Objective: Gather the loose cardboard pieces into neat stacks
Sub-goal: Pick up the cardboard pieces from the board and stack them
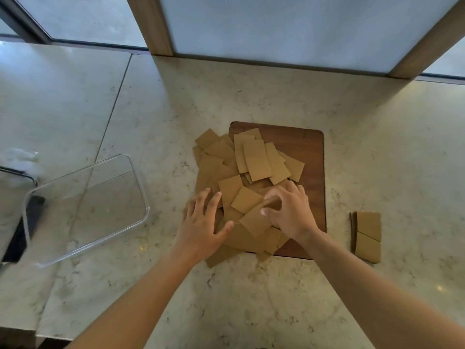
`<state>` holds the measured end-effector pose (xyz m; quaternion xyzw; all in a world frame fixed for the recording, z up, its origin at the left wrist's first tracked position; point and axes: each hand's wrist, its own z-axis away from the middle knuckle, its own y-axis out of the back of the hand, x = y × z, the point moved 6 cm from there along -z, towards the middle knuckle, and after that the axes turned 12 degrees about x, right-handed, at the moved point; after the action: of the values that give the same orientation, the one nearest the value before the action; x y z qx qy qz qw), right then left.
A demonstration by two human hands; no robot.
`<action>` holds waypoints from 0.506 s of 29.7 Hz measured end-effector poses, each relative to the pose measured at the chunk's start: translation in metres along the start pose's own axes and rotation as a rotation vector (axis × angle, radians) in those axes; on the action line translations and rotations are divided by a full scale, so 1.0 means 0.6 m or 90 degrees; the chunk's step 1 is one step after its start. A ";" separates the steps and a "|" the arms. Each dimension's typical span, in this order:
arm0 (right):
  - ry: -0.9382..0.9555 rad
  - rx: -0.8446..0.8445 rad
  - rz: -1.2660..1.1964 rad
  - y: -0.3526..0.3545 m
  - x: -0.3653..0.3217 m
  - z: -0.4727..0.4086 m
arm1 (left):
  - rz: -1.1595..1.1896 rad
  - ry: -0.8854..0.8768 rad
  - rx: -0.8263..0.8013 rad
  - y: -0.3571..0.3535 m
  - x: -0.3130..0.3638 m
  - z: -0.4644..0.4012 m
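Several loose brown cardboard pieces [254, 159] lie in a scattered, overlapping heap across the left half of a dark wooden board [310, 157] and spill onto the marble counter. My left hand [201, 222] rests flat with spread fingers on the heap's near-left edge. My right hand [289, 210] has its fingers curled and pinches a cardboard piece [254, 221] at the near middle of the heap. A small stack of cardboard pieces [367, 235] lies apart on the counter, to the right of the board.
A clear plastic container [85, 210] sits tilted on the counter at the left, with a dark object [22, 227] beside it at the frame's edge. A wood-framed frosted panel [289, 28] rises behind the counter. The counter's front edge runs along the bottom left.
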<state>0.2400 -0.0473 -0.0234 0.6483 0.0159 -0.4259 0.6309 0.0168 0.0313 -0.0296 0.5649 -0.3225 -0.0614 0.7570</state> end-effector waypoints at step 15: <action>-0.267 -0.121 -0.411 0.005 -0.018 0.048 | 0.659 0.374 -0.089 -0.025 0.037 0.011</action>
<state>0.2196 -0.0663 -0.0105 0.4479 0.1292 -0.7221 0.5111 0.0348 0.0104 -0.0328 0.2768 -0.3285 0.4529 0.7813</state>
